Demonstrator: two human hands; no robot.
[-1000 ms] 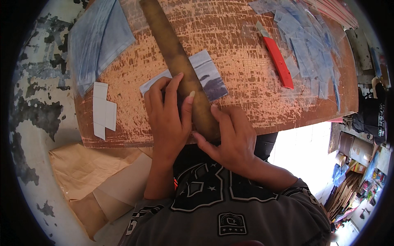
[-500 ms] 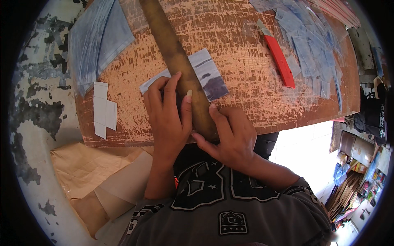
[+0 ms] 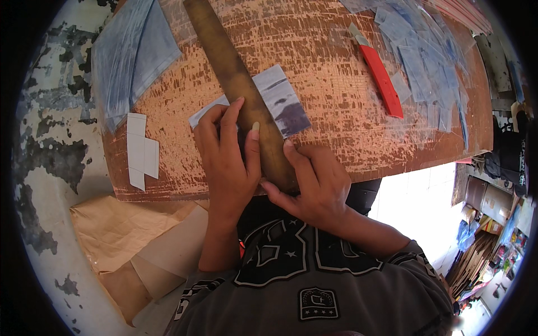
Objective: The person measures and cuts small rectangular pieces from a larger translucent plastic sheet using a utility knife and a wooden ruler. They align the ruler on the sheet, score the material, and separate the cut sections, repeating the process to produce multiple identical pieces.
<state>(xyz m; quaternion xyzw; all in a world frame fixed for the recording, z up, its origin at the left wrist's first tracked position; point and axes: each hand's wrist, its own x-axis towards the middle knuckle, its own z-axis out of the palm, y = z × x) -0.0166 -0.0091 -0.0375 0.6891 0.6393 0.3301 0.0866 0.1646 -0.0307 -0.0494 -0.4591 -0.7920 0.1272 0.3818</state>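
A long, flat, brown-yellow ruler [image 3: 235,78] lies slantwise across a printed sheet [image 3: 282,101], which shows on both sides of it. My left hand [image 3: 225,148] is bent over the ruler, with its fingertips at the left edge and its thumb on top. The left part of the sheet is partly hidden under that hand. My right hand [image 3: 316,182] grips the ruler's near end between thumb and fingers, close to the table edge. Farther right lies a red cutter knife [image 3: 381,81] with its blade out, touched by neither hand.
The worn brown tabletop [image 3: 185,140] carries clear plastic sheets [image 3: 134,50] at the far left and plastic scraps [image 3: 417,61] at the right. A white paper cutout [image 3: 144,152] lies near the left edge. Brown paper [image 3: 129,235] is below the table beside a peeling wall [image 3: 56,157].
The ruler has shifted slightly left, its far end most of all, so a bit more of the printed sheet shows on its right. Both hands stay nearly in place on it.
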